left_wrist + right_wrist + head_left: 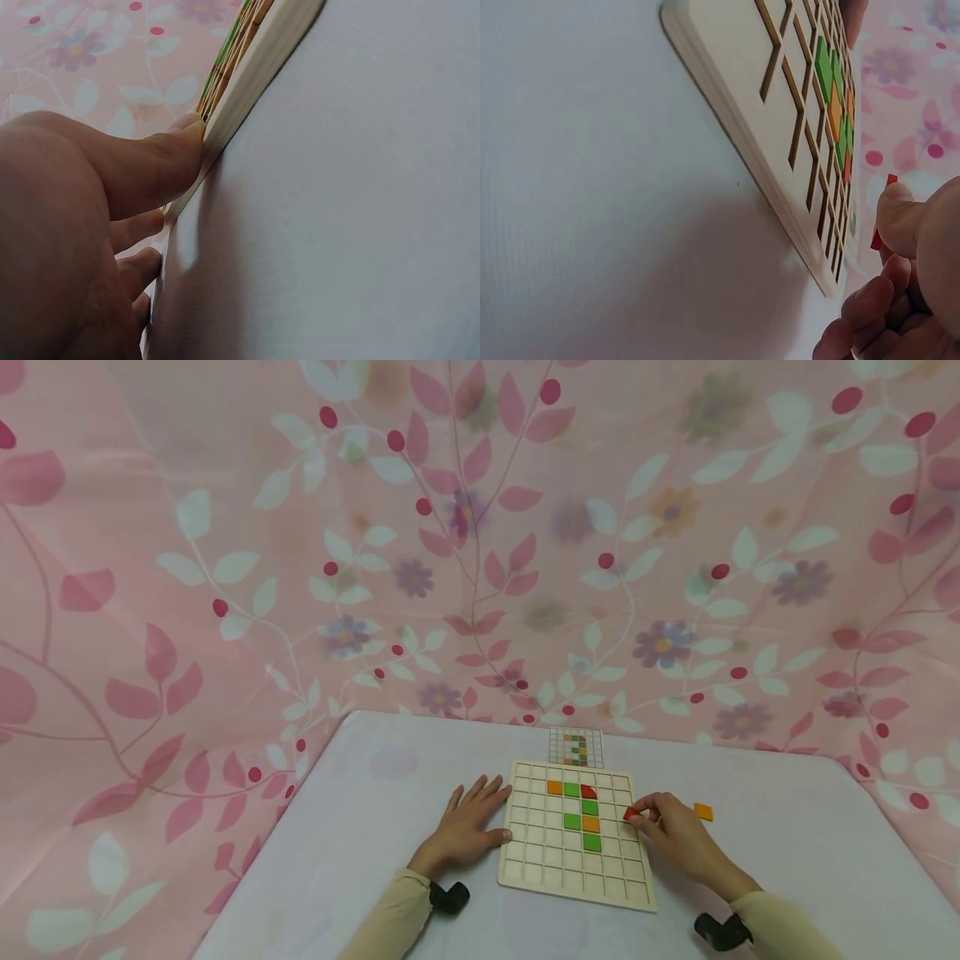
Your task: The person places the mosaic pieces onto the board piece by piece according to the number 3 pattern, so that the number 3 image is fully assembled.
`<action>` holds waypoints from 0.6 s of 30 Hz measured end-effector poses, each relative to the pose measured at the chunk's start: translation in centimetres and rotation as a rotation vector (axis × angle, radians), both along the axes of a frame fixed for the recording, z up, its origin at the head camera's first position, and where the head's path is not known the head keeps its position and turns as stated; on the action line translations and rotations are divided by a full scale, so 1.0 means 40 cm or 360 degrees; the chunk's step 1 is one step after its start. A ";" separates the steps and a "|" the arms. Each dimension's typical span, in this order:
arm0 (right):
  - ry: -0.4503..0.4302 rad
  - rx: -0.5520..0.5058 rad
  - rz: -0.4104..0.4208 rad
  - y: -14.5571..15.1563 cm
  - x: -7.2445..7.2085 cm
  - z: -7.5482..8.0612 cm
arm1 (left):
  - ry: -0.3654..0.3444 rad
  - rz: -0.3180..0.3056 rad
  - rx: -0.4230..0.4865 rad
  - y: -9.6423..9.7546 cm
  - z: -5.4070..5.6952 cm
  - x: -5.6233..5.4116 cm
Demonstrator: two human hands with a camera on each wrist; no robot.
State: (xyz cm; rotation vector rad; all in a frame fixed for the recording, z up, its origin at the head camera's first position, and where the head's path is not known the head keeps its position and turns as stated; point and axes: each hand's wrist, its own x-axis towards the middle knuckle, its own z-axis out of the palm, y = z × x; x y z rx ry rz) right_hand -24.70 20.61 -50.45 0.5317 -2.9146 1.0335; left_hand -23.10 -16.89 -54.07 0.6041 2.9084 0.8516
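A pale wooden grid board (540,860) lies on the white table. On it sit several green tiles (592,842), two orange tiles (555,787) and one red tile with a rounded corner (588,792). My left hand (467,828) lies spread at the board's left side, its thumb (169,161) against the edge. Between thumb and fingertips, my right hand (678,837) pinches a small red tile (885,214) over the board's right edge. The fingers partly cover that tile, so its full outline is hidden.
A loose orange tile (703,812) lies on the table to the right of my right hand. Behind the board is a printed pattern card (557,752) with a coloured grid. A pink floral curtain (480,568) hangs beyond the table's far edge.
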 end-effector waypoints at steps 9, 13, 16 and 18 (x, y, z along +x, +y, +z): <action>-0.0011 -0.0037 0.0107 -0.043 0.024 -0.016 | -0.0016 0.0013 -0.0007 0.002 0.004 -0.001; -0.0087 -0.0058 0.0168 -0.065 0.042 -0.015 | 0.0001 0.0001 0.0005 0.002 0.003 -0.002; -0.0097 -0.0026 0.0219 -0.076 0.053 -0.014 | 0.0021 -0.0012 0.0014 0.001 0.001 -0.001; -0.0071 0.0007 0.0248 -0.080 0.059 -0.015 | 0.0023 -0.0012 0.0015 0.001 0.002 0.000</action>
